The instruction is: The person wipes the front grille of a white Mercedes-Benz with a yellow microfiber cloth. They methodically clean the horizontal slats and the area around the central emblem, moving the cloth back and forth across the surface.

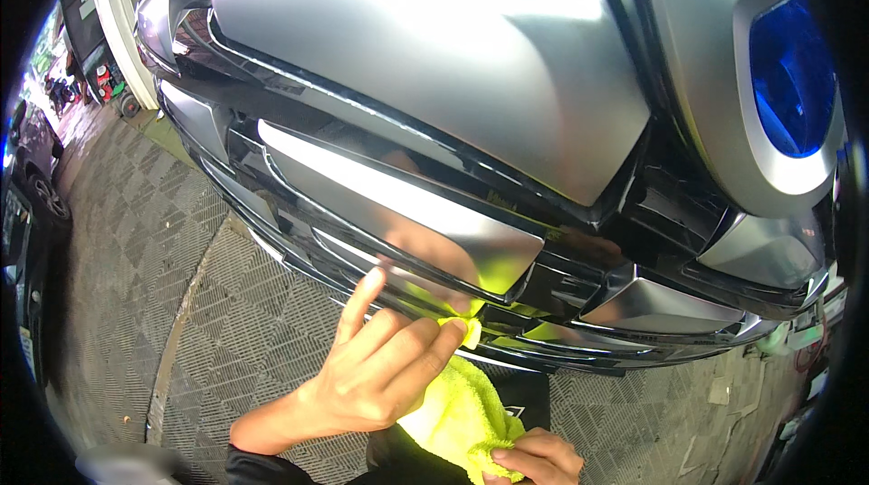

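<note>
A fluffy yellow-green microfiber cloth (460, 399) hangs between my two hands. My left hand (385, 372) pinches one corner of it against the lower glossy black trim of a car's bumper (421, 259), and its index finger points up, close to or touching the trim. Lower down, my right hand (545, 458) grips the other end of the cloth, bunched between thumb and fingers. Above the left hand, a brushed-silver panel (407, 209) mirrors the hand and the yellow cloth. A larger silver panel (434, 51) spans the area higher up.
A round silver housing with a blue lens (792, 78) sits at the upper right. Grey patterned tiles (127, 277) cover the floor, crossed by a narrow groove (181, 313). Another dark car (36, 186) stands at the far left, near a white post (118, 23).
</note>
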The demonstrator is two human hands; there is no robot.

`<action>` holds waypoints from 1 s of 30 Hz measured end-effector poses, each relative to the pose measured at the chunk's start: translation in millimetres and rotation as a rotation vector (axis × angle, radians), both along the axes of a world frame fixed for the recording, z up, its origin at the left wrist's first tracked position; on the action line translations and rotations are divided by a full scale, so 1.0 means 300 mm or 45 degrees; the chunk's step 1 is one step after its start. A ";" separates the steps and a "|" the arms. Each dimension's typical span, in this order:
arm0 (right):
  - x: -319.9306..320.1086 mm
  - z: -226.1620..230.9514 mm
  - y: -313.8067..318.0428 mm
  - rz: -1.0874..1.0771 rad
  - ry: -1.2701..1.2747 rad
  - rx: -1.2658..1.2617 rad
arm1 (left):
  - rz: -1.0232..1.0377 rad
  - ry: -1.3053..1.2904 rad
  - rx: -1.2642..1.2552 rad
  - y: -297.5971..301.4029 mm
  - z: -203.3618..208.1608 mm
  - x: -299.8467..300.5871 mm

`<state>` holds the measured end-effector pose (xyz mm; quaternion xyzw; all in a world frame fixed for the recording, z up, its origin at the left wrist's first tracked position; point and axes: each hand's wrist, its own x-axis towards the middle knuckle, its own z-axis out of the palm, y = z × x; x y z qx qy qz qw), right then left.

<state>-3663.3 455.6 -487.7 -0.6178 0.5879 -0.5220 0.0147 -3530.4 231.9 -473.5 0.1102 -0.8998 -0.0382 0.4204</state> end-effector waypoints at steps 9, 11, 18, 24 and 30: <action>-0.013 0.004 -0.011 0.063 -0.070 0.028 | 0.153 -0.062 -0.261 0.056 -0.013 -0.014; -0.013 0.006 -0.013 0.067 -0.063 0.012 | 0.238 -0.090 -0.276 0.097 -0.020 -0.035; -0.001 -0.001 -0.015 0.102 -0.063 -0.023 | 0.284 -0.040 -0.467 0.090 -0.029 -0.048; -0.019 0.009 -0.003 0.153 0.004 0.031 | 0.031 -0.188 -1.077 -0.059 0.037 0.013; -0.015 0.005 -0.015 0.164 -0.027 0.003 | -0.063 -0.244 -1.214 -0.113 0.082 0.035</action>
